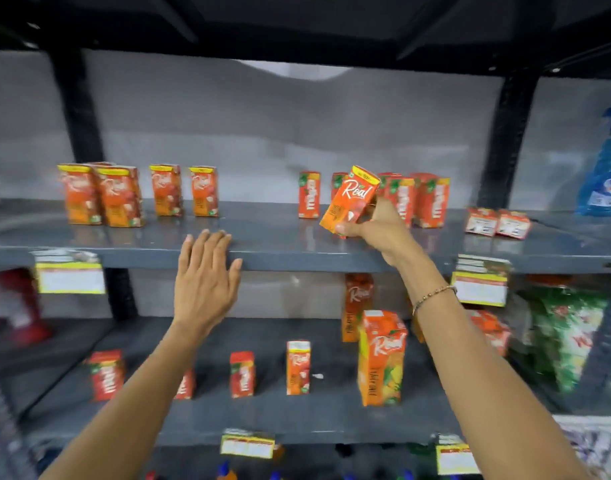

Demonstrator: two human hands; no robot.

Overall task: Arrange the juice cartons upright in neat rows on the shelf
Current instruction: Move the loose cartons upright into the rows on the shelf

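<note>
My right hand [376, 226] grips a small orange juice carton [349, 199], tilted and lifted just above the grey upper shelf [269, 233]. My left hand [207, 271] is open, fingers spread, resting on that shelf's front edge. Several orange cartons [106, 195] stand upright at the shelf's left, two more [184, 190] beside them. Red-sided cartons [421, 199] stand clustered behind my right hand, one [309, 195] apart to their left. Two small cartons [498, 221] lie flat at the right.
The lower shelf [227, 414] holds scattered small cartons [241, 374] and a large juice carton [382, 358]. A blue spray bottle [601, 168] stands at the far right, green packets [567, 337] below it. Yellow price labels [70, 277] hang on the shelf edges. Black uprights frame the bay.
</note>
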